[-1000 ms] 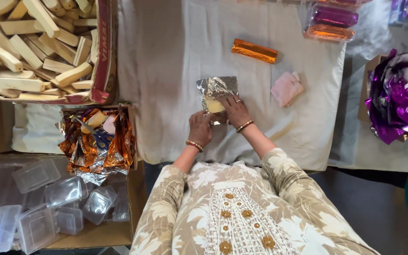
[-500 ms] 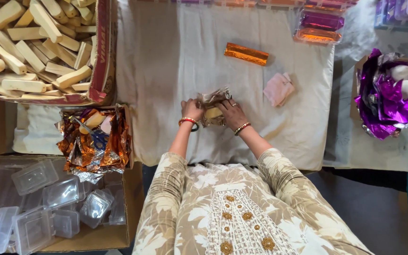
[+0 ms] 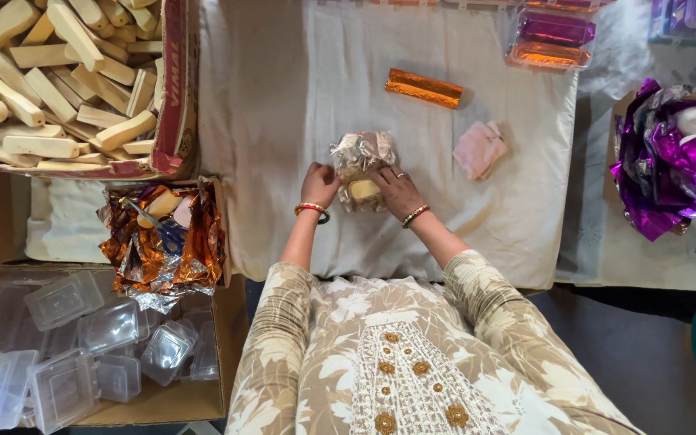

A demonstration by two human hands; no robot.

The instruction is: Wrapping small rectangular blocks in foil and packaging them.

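A pale yellow bar [image 3: 364, 191] lies on a sheet of silver foil [image 3: 362, 153] in the middle of a white cloth [image 3: 283, 105]. My left hand [image 3: 319, 184] grips the foil's left edge. On the foil's right side, my right hand [image 3: 397, 192] presses the sheet against the bar. The foil's far part is folded up and crumpled over the bar. Both wrists wear bangles.
A wrapped orange bar [image 3: 423, 88] and a pink cloth [image 3: 479, 149] lie further out on the white cloth. A carton of pale bars [image 3: 50, 80] stands at far left, orange foil sheets [image 3: 163, 238] below it, clear plastic boxes [image 3: 66, 338] near left, purple foil [image 3: 678, 161] at right.
The foil lay flat under the bar a second ago. Both hands have since lifted its edges and folded it over the bar, so it now stands crumpled.
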